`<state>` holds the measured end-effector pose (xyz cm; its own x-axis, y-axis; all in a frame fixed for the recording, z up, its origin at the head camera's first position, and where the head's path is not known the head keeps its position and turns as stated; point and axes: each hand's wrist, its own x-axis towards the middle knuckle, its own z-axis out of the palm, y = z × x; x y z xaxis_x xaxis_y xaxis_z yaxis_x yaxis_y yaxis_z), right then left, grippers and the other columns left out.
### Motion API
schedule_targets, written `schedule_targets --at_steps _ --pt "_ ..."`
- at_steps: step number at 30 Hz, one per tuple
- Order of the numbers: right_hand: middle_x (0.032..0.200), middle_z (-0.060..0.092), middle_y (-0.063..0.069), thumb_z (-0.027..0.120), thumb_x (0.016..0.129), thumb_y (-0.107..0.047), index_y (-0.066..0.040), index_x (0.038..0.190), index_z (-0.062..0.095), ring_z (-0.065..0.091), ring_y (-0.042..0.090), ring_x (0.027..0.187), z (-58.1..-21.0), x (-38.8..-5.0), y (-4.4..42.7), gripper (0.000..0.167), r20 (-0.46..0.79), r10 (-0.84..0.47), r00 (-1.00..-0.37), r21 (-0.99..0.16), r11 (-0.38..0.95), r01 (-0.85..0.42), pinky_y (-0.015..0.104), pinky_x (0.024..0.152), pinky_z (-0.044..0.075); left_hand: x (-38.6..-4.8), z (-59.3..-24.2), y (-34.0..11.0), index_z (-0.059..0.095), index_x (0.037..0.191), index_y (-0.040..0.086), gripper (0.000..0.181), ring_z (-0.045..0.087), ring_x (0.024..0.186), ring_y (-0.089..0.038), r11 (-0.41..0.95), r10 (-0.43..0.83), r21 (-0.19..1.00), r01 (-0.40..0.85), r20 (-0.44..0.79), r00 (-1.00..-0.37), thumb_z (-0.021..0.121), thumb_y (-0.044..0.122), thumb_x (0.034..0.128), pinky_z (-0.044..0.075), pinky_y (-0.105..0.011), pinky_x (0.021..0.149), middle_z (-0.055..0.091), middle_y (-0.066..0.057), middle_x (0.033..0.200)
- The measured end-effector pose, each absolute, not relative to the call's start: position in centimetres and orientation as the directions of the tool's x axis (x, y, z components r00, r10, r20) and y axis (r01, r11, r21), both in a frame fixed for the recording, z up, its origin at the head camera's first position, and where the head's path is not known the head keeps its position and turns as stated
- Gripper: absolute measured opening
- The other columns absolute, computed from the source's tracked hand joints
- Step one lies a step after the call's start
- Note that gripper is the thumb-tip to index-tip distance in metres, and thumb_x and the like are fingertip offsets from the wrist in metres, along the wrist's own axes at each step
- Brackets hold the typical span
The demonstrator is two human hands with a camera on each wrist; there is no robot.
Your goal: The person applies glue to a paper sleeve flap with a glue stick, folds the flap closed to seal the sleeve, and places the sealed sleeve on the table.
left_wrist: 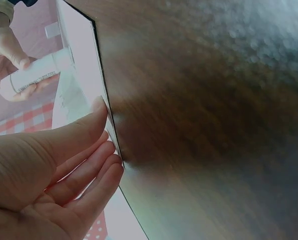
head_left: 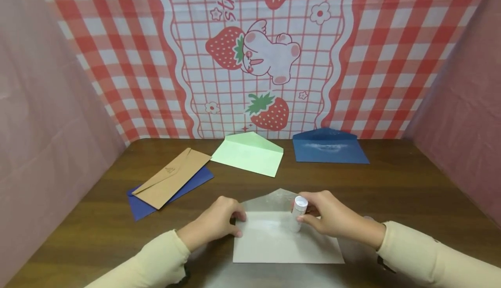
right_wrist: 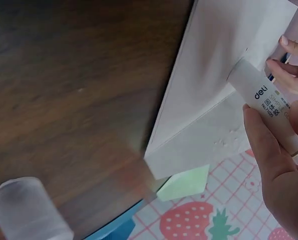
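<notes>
A pale grey-white envelope (head_left: 274,246) lies on the table with its flap spread away from me. My right hand (head_left: 326,214) grips a white glue stick (right_wrist: 266,97) between thumb and fingers, its lower end meeting the envelope just below the flap fold. Whitish, shiny smears show on the flap and around the fold. At the envelope's left edge rests my left hand (head_left: 219,220), the tips of its thumb and fingers touching the paper. A translucent cap (right_wrist: 28,210) stands on the table near my right hand.
A brown envelope (head_left: 172,179) overlaps a dark blue one (head_left: 142,209) at the left. Farther back lie a light green envelope (head_left: 248,155) and a blue envelope (head_left: 330,151) with whitish smears. A strawberry-patterned cloth (head_left: 270,53) hangs behind the table.
</notes>
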<state>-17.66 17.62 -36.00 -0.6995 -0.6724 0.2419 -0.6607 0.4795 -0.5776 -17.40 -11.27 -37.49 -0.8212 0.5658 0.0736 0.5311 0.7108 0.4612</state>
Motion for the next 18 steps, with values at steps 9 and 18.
schedule_targets --at_steps 9,18 --pt "0.082 0.066 -0.003 0.074 0.081 -0.005 -0.010 0.092 0.062 0.060 -0.005 0.077 -35.8 -17.4 19.1 0.017 0.298 -0.657 -0.693 -0.506 0.507 -0.698 0.019 0.067 0.057 -17.6 -37.6 -11.0 0.073 0.085 0.005 0.025 0.067 0.081 -0.015 0.705 0.574 0.460 0.540 0.077 -0.815 0.087 0.009 0.0643 0.055 -0.023 0.073 0.073 -0.006 0.085" --pt "0.080 0.066 -0.006 0.076 0.080 -0.008 -0.009 0.093 0.063 0.056 -0.005 0.073 -35.1 -17.6 20.2 0.018 0.259 -0.654 -0.711 -0.435 0.578 -0.691 0.019 0.063 0.054 -17.5 -37.7 -11.0 0.073 0.083 0.006 0.024 0.065 0.079 -0.014 0.718 0.565 0.450 0.532 0.070 -0.822 0.087 0.009 0.0643 0.055 -0.024 0.071 0.073 -0.005 0.083"
